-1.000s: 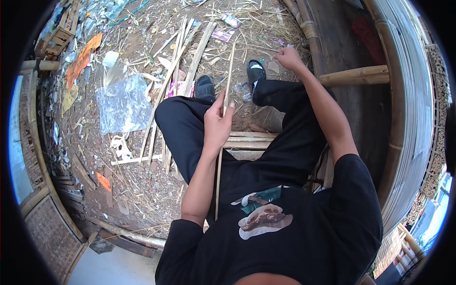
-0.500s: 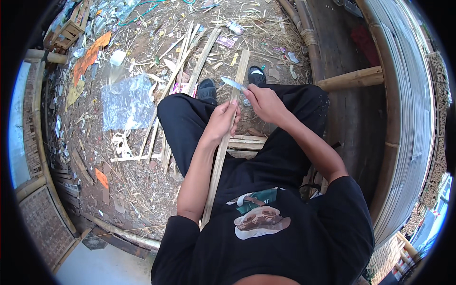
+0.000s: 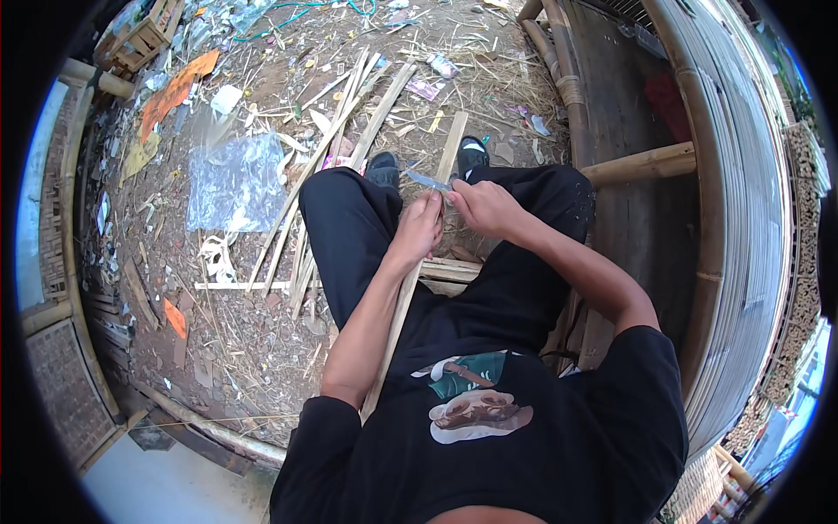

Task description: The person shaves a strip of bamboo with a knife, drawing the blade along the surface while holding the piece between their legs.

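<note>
A long flat wooden strip (image 3: 403, 307), perhaps split bamboo, runs from beside my left upper arm up between my knees toward my feet. My left hand (image 3: 419, 230) is wrapped round it near its middle. Just beyond those fingers, my right hand (image 3: 485, 208) grips a knife (image 3: 429, 181); its handle is mostly hidden in the fist. The pale blade points left and lies across the strip, seeming to touch it. The strip's far end (image 3: 455, 131) sticks out past the blade, between my sandals.
Several loose strips (image 3: 347, 131) lie on the littered dirt ground at left, next to a clear plastic sheet (image 3: 236, 182). Beneath my lap is a wooden piece (image 3: 449, 271). A bamboo rail (image 3: 642, 166) juts out beyond my right knee. A slatted crate (image 3: 144, 39) stands far left.
The knife has come nearer along the strip, so my two hands are now closer together. The strip's far end sits a little lower in view. My head view has shifted slightly.
</note>
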Tool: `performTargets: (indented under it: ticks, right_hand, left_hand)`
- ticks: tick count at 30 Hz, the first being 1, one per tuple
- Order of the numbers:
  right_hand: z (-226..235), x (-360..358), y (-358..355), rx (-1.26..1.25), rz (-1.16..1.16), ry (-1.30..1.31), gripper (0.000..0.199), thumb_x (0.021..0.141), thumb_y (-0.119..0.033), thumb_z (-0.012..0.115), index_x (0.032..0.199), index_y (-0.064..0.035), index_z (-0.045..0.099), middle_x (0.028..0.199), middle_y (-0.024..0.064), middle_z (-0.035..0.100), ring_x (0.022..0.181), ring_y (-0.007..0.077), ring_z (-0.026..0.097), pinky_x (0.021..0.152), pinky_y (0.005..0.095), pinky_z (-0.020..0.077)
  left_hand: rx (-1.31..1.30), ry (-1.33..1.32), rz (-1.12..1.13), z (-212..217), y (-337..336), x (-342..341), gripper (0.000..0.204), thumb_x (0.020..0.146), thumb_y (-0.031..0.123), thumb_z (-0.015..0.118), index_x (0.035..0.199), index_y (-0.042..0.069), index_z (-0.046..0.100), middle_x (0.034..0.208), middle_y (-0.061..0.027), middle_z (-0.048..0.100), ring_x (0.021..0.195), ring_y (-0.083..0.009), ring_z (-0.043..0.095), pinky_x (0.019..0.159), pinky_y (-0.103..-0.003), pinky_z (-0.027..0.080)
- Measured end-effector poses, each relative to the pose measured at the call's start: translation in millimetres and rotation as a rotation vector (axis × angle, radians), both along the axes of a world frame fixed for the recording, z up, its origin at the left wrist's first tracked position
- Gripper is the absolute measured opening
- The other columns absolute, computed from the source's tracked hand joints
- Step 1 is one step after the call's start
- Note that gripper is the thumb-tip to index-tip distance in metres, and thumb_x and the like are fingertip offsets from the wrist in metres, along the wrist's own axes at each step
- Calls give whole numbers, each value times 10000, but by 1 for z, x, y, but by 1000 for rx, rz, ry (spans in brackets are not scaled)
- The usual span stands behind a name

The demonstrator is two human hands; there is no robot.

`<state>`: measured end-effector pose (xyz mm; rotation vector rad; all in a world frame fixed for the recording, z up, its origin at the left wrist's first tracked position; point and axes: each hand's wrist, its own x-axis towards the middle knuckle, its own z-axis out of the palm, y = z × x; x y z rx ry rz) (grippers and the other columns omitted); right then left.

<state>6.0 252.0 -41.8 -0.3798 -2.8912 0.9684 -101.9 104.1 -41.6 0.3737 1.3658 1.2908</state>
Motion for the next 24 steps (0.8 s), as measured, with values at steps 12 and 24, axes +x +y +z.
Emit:
performTargets:
  ticks: [12, 24]
  right_hand:
    - [-27, -14, 32, -2, -49, 4, 343, 1015, -341, 432, 885, -40, 534, 616, 229, 563, 637, 463, 574, 594, 551, 450]
    - [-13, -13, 17, -87, 40, -14, 387, 1010, -338, 446, 829, -23, 581, 642, 240, 570, 655, 453, 580, 606, 533, 444]
  left_hand:
    - [-65, 88, 50, -11, -4, 6, 356, 1063, 349, 348, 872, 67, 455, 554, 27, 353, 413, -79, 344, 388, -268, 294]
    - [-106, 200, 29, -17, -4, 12, 390, 1056, 395, 340, 859, 76, 446, 557, 20, 355, 404, -65, 339, 342, -244, 301]
